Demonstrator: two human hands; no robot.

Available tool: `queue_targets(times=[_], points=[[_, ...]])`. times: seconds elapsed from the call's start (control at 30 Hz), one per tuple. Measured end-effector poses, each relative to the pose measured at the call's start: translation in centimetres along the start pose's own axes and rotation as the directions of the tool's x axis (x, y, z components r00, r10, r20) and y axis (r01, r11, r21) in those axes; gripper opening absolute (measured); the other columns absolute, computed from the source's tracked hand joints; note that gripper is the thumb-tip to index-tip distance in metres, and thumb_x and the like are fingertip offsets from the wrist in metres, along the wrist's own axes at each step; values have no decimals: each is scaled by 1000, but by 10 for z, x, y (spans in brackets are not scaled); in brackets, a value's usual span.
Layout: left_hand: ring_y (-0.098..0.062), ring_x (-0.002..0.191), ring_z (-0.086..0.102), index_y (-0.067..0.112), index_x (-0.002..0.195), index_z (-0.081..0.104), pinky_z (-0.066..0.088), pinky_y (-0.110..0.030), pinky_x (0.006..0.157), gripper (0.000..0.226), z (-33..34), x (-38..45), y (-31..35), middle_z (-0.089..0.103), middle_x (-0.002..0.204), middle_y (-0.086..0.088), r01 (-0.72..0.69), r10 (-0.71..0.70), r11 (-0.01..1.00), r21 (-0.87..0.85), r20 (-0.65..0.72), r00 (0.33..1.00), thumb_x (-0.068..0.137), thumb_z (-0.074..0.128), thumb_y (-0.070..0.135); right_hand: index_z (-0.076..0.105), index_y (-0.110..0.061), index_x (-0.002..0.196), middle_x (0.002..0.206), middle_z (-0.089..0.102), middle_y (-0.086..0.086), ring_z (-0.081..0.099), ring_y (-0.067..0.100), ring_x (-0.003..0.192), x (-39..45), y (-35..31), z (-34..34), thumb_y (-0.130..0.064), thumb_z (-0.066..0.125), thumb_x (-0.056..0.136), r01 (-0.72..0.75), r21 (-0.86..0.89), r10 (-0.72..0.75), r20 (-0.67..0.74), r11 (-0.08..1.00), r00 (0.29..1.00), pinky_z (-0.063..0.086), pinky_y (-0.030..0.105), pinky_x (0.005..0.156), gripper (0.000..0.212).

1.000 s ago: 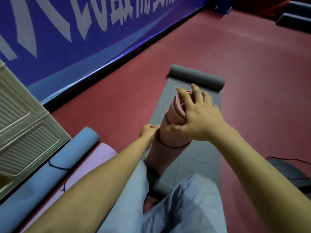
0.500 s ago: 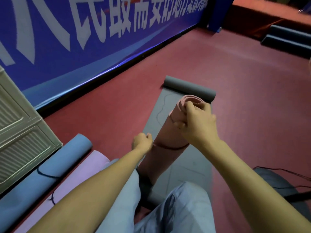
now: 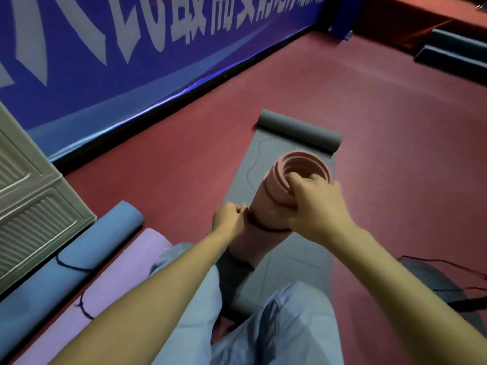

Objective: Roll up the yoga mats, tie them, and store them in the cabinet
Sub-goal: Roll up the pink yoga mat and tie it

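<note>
A pink yoga mat (image 3: 274, 204), rolled into a thick tube with its spiral end showing, is standing tilted between the person's knees on a grey mat (image 3: 297, 259) that is lying partly unrolled on the red floor (image 3: 395, 154), its far end curled into a small roll. A dark cord (image 3: 263, 227) is circling the pink roll about midway. The right hand (image 3: 313, 204) is gripping the roll's top end, fingers hooking over the rim into the spiral. The left hand (image 3: 229, 219) is closing its fingers at the cord on the roll's left side, pinching it as far as can be seen. Two more rolled mats are lying side by side on the left, touching: a blue mat (image 3: 66, 270) and a lilac mat (image 3: 105, 293), each tied with a dark cord. That is making four mats in all, three rolled, one grey still open. A pale green cabinet (image 3: 31, 206) is standing just beside the blue one.
</note>
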State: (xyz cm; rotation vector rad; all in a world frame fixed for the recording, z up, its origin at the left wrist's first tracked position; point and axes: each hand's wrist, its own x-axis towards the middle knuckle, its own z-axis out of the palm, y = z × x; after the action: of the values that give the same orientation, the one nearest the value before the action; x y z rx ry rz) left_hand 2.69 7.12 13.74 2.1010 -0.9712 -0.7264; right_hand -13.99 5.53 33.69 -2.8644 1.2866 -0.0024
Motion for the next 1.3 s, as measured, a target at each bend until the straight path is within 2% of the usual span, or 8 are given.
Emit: queue_targets(times=[0.17, 0.33, 0.43, 0.53, 0.8, 1.1, 1.2, 1.3], points=[[-30, 52, 39, 4, 58, 49, 32, -44, 54, 58, -19, -14, 12, 45, 59, -22, -226, 190, 968, -105, -276, 942, 99, 52, 44, 38, -19, 81, 71, 43, 0, 46, 38, 75, -1, -1, -47, -45, 69, 85, 10, -4, -10, -122, 1000, 992, 31, 38, 70, 40], [-21, 56, 17, 17, 52, 23, 11, -38, 55, 58, -13, -31, 17, 16, 50, -3, -354, 332, 935, -13, -321, 887, 97, 57, 31, 38, -14, 98, 84, 46, 6, 49, 37, 80, 19, -25, -26, -43, 55, 96, -135, 0, 135, -13, 991, 991, 40, 47, 83, 34], [-18, 52, 21, 24, 54, 24, 14, -31, 54, 51, -12, -36, 28, 19, 47, 5, -443, 405, 896, -25, -361, 840, 92, 59, 24, 48, -13, 106, 101, 58, 11, 59, 41, 96, 28, -25, -19, -40, 55, 97, -178, -1, 177, 84, 984, 980, 43, 55, 95, 29], [-20, 51, 29, 15, 54, 36, 22, -39, 49, 50, -15, -40, 33, 33, 49, 1, -501, 381, 851, -156, -472, 795, 98, 58, 23, 42, -14, 98, 84, 45, 4, 49, 38, 81, 27, -14, -40, -38, 57, 96, -151, 0, 151, -9, 988, 988, 41, 51, 82, 28], [-38, 55, 49, 16, 56, 53, 55, -56, 58, 45, -2, -32, 24, 52, 55, -19, -155, 12, 899, -411, -328, 945, 90, 55, 47, 41, -20, 90, 74, 47, -3, 56, 35, 86, 35, -10, 12, -51, 58, 82, -120, 17, 120, -52, 993, 991, 33, 47, 83, 37], [-24, 52, 41, 13, 55, 51, 40, -45, 51, 44, -25, -41, 27, 51, 55, -19, -211, 45, 876, -433, -362, 931, 89, 55, 41, 49, -22, 88, 85, 55, -5, 50, 29, 97, 33, -17, 0, -43, 61, 84, -7, 31, 9, -48, 1000, 999, 32, 53, 98, 24], [-20, 56, 41, 2, 62, 48, 46, -53, 55, 54, -26, -37, 23, 51, 59, -24, -127, -42, 869, -478, -328, 944, 80, 52, 52, 56, -28, 118, 124, 53, -4, 40, 28, 127, 33, -12, 5, -63, 63, 77, -26, -14, 27, 51, 1000, 998, 28, 68, 108, 55], [-22, 56, 46, 1, 63, 53, 47, -54, 56, 55, -31, -30, 19, 56, 63, -25, -119, -48, 864, -490, -315, 948, 80, 53, 54, 52, -27, 132, 137, 49, 0, 38, 27, 133, 44, -11, -13, -84, 44, 62, -20, 156, 51, -200, 988, 979, 33, 62, 107, 91]])
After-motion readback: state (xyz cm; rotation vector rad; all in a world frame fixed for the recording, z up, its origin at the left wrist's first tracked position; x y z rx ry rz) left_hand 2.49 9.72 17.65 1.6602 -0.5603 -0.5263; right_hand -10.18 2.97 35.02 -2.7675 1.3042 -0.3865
